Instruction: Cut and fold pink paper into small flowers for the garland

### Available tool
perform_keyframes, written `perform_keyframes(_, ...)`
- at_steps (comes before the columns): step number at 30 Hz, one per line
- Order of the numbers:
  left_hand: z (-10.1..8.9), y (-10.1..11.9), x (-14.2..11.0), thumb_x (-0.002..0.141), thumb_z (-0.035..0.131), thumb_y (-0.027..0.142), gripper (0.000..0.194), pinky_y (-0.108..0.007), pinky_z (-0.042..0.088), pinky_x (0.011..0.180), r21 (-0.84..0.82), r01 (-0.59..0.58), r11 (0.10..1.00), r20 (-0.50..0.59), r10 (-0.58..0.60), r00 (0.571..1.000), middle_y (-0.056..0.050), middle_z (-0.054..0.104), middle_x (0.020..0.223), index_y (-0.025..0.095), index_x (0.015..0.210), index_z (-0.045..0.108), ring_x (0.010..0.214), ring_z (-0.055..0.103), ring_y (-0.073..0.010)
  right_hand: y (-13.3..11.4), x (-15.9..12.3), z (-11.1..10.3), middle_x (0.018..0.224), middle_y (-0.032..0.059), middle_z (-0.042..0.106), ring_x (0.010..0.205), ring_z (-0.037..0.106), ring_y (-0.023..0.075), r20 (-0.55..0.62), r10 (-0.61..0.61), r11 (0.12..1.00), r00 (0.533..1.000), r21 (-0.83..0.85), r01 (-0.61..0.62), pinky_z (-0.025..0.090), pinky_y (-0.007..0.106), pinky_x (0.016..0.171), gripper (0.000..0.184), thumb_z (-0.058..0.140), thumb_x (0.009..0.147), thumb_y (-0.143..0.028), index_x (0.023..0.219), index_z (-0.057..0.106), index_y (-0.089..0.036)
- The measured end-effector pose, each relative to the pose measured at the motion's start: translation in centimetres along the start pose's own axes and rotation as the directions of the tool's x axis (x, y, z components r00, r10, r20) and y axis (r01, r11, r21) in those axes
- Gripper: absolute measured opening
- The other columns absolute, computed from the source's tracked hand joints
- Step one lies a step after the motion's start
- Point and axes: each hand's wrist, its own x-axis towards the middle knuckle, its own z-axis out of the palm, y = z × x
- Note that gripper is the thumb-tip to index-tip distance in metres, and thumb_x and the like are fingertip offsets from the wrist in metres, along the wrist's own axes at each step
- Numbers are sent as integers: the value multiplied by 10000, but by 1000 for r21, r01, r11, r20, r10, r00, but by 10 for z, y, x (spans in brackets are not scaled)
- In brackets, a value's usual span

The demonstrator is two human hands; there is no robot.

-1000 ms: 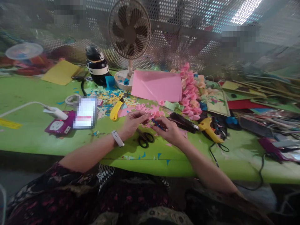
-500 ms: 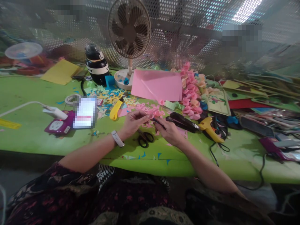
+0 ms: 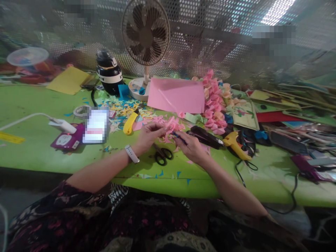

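Paper-craft workshop — identified by a green worktable [image 3: 31, 157] strewn with coloured paper scraps [image 3: 118, 106], with scissors [image 3: 160, 159], a yellow cutter [image 3: 129, 124] and a yellow glue gun [image 3: 238, 146] at hand — and folded pink paper shapes [image 3: 214, 105] heaped beside a pink sheet [image 3: 175, 94].

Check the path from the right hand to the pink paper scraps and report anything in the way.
Nothing visible stands between the right hand and the pink scraps. The dark blue thing it holds angles toward the left hand; the scissors lie off that path.
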Motion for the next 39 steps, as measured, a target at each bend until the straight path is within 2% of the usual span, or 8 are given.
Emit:
perform_keyframes(4,0,-3,0,628,899,482,344,-255,482,580,10,-23,1000,-36,23,999,-5,681,641,178,702,755,569,559,-94,5,-1,4,1163,129,763,1052,736,263,-31,-20,999,999,-48,18,596,410,933,379,474,1020,-422,1187,720,-186)
perform_keyframes(12,2,-5,-3,637,887,482,345,-246,516,603,-14,-40,999,-1,40,999,-19,718,705,181,760,770,621,601,-102,7,-2,5,1175,113,764,1050,739,272,-51,8,998,999,-65,-11,602,444,934,348,518,1003,-403,1209,724,-214)
perform_keyframes(22,1,-5,-5,647,891,458,307,-226,509,559,-47,-35,998,24,36,999,-10,712,686,189,745,779,575,574,-83,9,-2,6,1168,106,767,1061,739,258,-66,-20,998,998,-64,15,603,405,939,360,499,1012,-411,1187,736,-204)
perform_keyframes(33,0,-7,-3,658,886,467,287,-243,525,562,-55,-40,998,54,43,998,-13,717,683,212,757,798,564,575,-88,5,-2,6,1138,118,771,1001,750,268,-54,-14,999,998,-43,12,621,425,887,356,502,1011,-396,1203,734,-205)
perform_keyframes(39,0,-8,-3,664,877,494,311,-243,512,549,-55,-27,998,80,32,996,-11,713,681,215,776,799,559,576,-91,5,-2,7,1171,98,764,1037,746,263,-28,-17,1000,999,-26,17,614,434,927,331,507,1005,-355,1221,725,-232)
